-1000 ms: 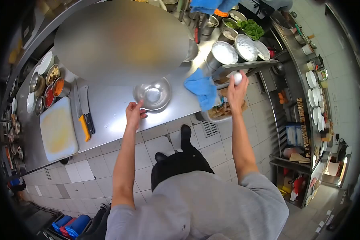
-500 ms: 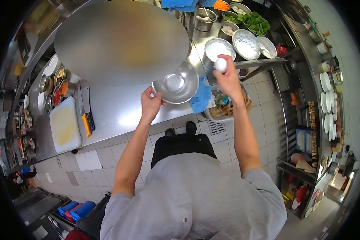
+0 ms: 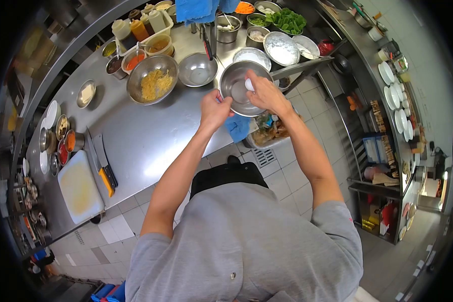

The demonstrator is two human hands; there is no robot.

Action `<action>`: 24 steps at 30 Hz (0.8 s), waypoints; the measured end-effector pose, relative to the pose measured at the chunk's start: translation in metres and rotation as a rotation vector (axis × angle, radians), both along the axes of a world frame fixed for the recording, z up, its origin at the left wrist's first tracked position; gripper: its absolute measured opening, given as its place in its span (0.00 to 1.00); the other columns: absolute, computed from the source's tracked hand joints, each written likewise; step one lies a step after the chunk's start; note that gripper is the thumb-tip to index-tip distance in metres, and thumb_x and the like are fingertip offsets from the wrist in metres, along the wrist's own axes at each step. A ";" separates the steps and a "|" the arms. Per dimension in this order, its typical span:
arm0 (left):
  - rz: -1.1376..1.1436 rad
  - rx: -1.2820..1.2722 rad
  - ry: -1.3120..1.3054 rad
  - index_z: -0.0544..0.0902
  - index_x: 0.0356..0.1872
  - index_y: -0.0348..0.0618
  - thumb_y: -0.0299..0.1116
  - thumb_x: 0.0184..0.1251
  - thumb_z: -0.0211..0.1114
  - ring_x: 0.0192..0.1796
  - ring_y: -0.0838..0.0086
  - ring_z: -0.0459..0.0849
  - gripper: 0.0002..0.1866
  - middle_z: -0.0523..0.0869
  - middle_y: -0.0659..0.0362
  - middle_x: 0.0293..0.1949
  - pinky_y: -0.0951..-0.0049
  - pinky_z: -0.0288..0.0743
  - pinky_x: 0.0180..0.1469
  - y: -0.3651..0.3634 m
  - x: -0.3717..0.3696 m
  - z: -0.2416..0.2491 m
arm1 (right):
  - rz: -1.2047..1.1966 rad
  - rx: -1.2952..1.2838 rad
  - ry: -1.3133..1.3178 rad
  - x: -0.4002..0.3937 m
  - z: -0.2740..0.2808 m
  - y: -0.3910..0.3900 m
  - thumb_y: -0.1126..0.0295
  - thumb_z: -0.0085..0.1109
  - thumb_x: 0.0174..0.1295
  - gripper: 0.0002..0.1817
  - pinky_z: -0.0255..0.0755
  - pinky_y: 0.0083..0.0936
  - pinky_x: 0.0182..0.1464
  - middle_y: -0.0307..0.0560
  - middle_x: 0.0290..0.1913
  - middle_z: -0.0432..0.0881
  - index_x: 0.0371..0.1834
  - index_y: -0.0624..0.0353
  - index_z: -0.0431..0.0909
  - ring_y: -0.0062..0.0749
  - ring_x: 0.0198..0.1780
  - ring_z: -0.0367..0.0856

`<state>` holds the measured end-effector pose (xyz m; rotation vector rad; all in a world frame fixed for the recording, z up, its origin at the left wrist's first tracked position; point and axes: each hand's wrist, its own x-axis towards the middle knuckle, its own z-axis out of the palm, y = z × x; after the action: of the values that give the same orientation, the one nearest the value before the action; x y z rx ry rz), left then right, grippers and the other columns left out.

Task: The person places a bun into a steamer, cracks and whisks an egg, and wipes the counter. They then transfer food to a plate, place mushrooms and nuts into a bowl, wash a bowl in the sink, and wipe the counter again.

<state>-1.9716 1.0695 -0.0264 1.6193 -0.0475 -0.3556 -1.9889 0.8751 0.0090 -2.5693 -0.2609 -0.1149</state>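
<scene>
Egg [image 3: 249, 85], one | right hand [image 3: 268, 94] curled round it | bowl [image 3: 239, 91], one | left hand [image 3: 215, 109] pinching rim

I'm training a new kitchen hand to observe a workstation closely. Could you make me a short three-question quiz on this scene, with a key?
1. Which of the person's hands holds the egg?
2. True or false: the shredded yellow food is in the metal bowl that the left hand holds.
3. What colours are the handles of the two knives lying beside the cutting board?

Key:
1. The right hand.
2. False; it is in another bowl, which stands on the counter.
3. Yellow and black.
</scene>
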 end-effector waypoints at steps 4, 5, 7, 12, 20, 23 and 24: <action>-0.038 0.011 -0.007 0.69 0.22 0.38 0.25 0.60 0.61 0.19 0.70 0.84 0.10 0.81 0.53 0.21 0.74 0.77 0.20 -0.007 0.003 0.007 | -0.037 -0.052 -0.017 -0.001 -0.005 -0.008 0.70 0.58 0.54 0.23 0.72 0.57 0.47 0.71 0.35 0.81 0.54 0.62 0.64 0.71 0.42 0.79; -0.046 0.010 -0.007 0.69 0.22 0.39 0.25 0.59 0.61 0.19 0.70 0.84 0.11 0.80 0.54 0.21 0.74 0.77 0.20 -0.008 0.004 0.009 | -0.044 -0.062 -0.013 -0.001 -0.004 -0.010 0.70 0.58 0.54 0.23 0.72 0.57 0.46 0.71 0.34 0.81 0.53 0.62 0.64 0.71 0.42 0.79; -0.059 0.011 -0.001 0.69 0.21 0.39 0.25 0.59 0.61 0.19 0.70 0.84 0.11 0.80 0.54 0.22 0.74 0.77 0.19 -0.009 0.004 0.013 | -0.060 -0.069 0.001 -0.002 -0.002 -0.012 0.70 0.58 0.54 0.23 0.72 0.58 0.45 0.71 0.34 0.81 0.53 0.62 0.64 0.71 0.41 0.79; -0.090 -0.011 -0.006 0.68 0.21 0.39 0.25 0.59 0.61 0.19 0.69 0.84 0.12 0.78 0.56 0.21 0.73 0.78 0.19 -0.009 0.007 0.015 | -0.101 -0.053 0.010 -0.005 0.004 -0.012 0.68 0.60 0.57 0.23 0.71 0.58 0.44 0.70 0.33 0.82 0.54 0.62 0.65 0.70 0.40 0.80; -0.099 -0.034 -0.009 0.69 0.22 0.38 0.24 0.59 0.62 0.18 0.70 0.83 0.10 0.78 0.56 0.22 0.75 0.78 0.19 -0.007 0.011 0.017 | -0.165 -0.047 -0.031 -0.007 0.037 -0.006 0.63 0.58 0.61 0.20 0.73 0.53 0.44 0.67 0.34 0.82 0.53 0.58 0.68 0.66 0.40 0.81; -0.084 -0.040 0.000 0.69 0.22 0.38 0.24 0.59 0.62 0.19 0.71 0.83 0.11 0.78 0.57 0.22 0.75 0.78 0.19 -0.009 0.016 0.018 | -0.185 -0.009 -0.034 -0.006 0.057 -0.009 0.62 0.58 0.63 0.19 0.73 0.50 0.42 0.65 0.33 0.82 0.53 0.55 0.69 0.64 0.38 0.81; -0.082 -0.033 -0.010 0.68 0.21 0.38 0.25 0.59 0.62 0.20 0.69 0.84 0.12 0.79 0.56 0.21 0.74 0.77 0.19 -0.009 0.018 0.020 | -0.190 0.004 -0.035 -0.005 0.064 -0.011 0.62 0.58 0.63 0.18 0.73 0.49 0.42 0.65 0.32 0.82 0.53 0.55 0.69 0.63 0.37 0.82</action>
<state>-1.9534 1.0606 -0.0064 1.5895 -0.1275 -0.4075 -1.9935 0.8640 0.0730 -2.5849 -0.0294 -0.2309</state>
